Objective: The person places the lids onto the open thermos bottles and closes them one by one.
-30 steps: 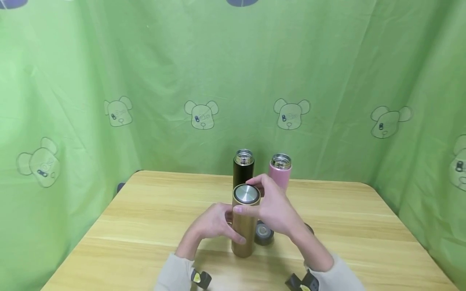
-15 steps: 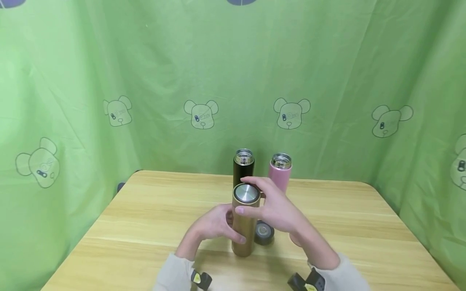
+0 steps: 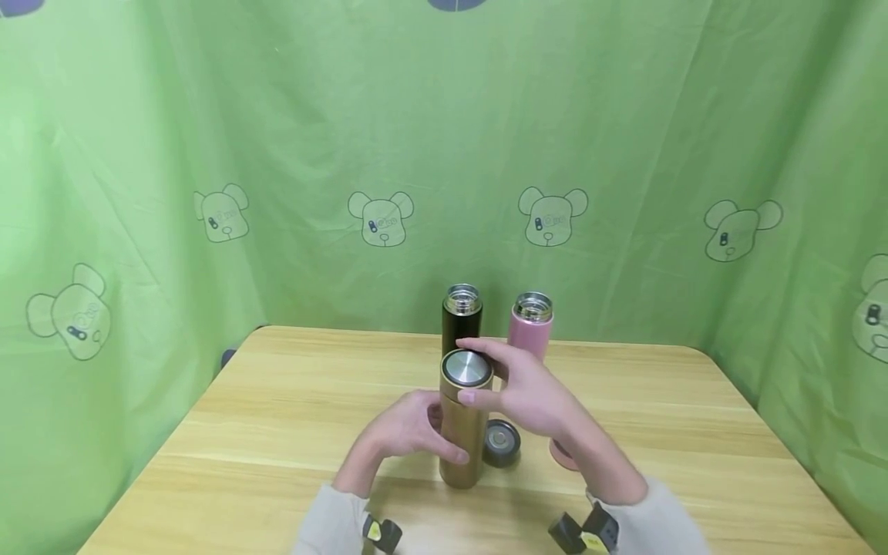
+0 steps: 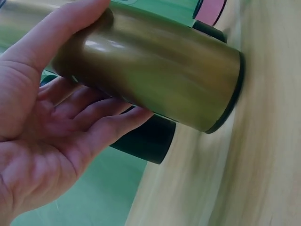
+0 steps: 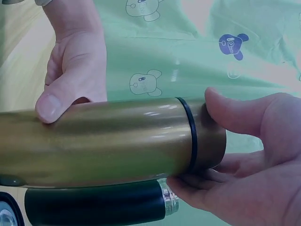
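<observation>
A gold bottle stands upright on the table, its cap with a silver disc on top. The left hand grips its middle, thumb in front and fingers round the far side; the left wrist view shows this hand against the bottle. At the top, the right hand holds the cap between thumb and fingers. In the right wrist view a dark ring separates the bottle body from the cap, pinched by the right hand.
Behind the gold bottle stand an uncapped black bottle and an uncapped pink bottle. A dark cap lies just right of its base, and a pink round piece is partly hidden by the right forearm. A green curtain hangs beyond the table.
The right hand has shifted its hold on the cap, its thumb moving slightly right across the front. More of the pink round piece shows beside the forearm. The left hand has kept its grip.
</observation>
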The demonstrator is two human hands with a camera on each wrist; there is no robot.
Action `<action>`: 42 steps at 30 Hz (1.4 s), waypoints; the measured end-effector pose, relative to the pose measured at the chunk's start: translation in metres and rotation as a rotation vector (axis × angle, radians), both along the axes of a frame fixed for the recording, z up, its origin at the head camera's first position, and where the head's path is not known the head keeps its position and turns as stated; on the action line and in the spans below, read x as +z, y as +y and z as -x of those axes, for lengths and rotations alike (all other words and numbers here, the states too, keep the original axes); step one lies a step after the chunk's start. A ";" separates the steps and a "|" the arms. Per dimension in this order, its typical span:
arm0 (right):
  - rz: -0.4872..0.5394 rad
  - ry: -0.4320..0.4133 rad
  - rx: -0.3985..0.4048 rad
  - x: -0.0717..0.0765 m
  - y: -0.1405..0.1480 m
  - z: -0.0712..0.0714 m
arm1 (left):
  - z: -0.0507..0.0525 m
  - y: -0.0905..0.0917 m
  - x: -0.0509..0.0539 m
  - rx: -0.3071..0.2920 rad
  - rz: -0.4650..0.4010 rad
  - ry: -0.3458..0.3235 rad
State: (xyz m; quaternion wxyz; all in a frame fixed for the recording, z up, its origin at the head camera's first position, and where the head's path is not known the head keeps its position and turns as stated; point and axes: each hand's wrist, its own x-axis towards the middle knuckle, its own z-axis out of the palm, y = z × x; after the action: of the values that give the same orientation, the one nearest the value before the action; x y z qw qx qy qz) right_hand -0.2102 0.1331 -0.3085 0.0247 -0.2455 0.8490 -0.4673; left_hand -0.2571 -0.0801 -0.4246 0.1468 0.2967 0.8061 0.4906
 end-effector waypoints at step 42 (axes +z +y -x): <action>0.107 -0.074 -0.130 -0.014 -0.003 -0.009 | -0.006 0.005 0.006 0.016 0.076 0.056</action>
State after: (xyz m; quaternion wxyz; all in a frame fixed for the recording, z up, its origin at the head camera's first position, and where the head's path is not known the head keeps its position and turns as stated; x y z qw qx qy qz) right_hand -0.2014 0.1300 -0.3225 0.0124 -0.1736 0.8354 -0.5214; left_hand -0.2508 -0.0753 -0.4190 0.1314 0.2982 0.8303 0.4521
